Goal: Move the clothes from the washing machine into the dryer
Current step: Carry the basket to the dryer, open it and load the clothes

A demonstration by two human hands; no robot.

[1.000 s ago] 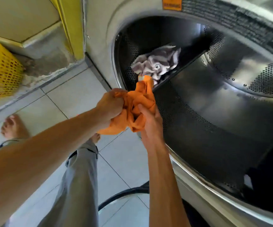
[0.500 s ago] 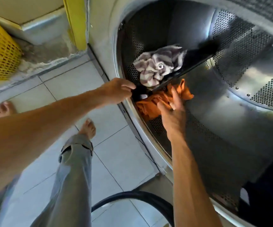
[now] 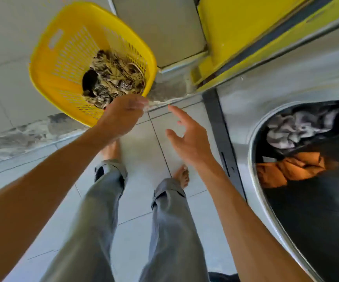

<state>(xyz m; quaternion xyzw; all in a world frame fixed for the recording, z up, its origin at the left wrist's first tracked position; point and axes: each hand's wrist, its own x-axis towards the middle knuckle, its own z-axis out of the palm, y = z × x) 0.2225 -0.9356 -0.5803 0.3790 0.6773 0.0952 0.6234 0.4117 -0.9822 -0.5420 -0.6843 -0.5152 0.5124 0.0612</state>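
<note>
the left hand (image 3: 123, 117), fingers curled and empty, reaches the near rim of the yellow perforated plastic basket (image 3: 63, 64) at upper left, where patterned black-and-cream clothes (image 3: 113, 78) lie. the right hand (image 3: 189, 139) hovers open-fingered, empty, mid-frame. at right, an orange crumpled garment (image 3: 290, 168) and grey-white striped cloth (image 3: 294, 129) sit inside the steel round-doored dryer drum (image 3: 306, 220).

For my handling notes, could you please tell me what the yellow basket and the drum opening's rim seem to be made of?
The yellow basket looks like moulded plastic, slightly glossy: uniform colour, rows of slots, cut-out handle. The drum opening's rim seems to be polished metal, probably stainless steel: silver-grey with soft reflections. Blur leaves finer texture unclear.
</note>
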